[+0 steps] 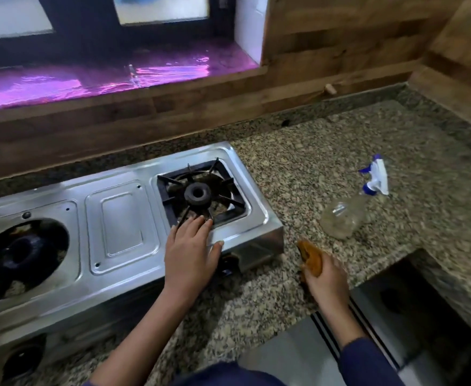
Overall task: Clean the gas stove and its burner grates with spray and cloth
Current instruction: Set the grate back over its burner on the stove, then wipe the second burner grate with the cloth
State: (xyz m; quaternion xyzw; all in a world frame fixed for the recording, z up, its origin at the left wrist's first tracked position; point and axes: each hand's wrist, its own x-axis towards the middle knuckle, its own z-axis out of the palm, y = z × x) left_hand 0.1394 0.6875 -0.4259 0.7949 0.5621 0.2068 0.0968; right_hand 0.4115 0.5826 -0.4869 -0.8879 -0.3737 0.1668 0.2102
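Observation:
A steel two-burner gas stove (pixel 122 224) stands on the granite counter. Its right burner carries a black grate (pixel 200 190). The left burner (pixel 19 252) lies bare, with no grate on it. My left hand (pixel 192 252) rests flat on the stove's front right corner, fingers spread, fingertips touching the near edge of the grate. My right hand (pixel 326 277) hovers over the counter to the right of the stove, closed around a bunched orange-brown cloth (pixel 310 257). A clear spray bottle (pixel 348 213) with a blue and white trigger lies on its side farther right.
The granite counter (pixel 326 151) stretches right of the stove, with a step down at its front right edge. A wooden backsplash (pixel 173 107) and a window sill lit purple run behind. Below the counter edge there is a steel surface (pixel 298 355).

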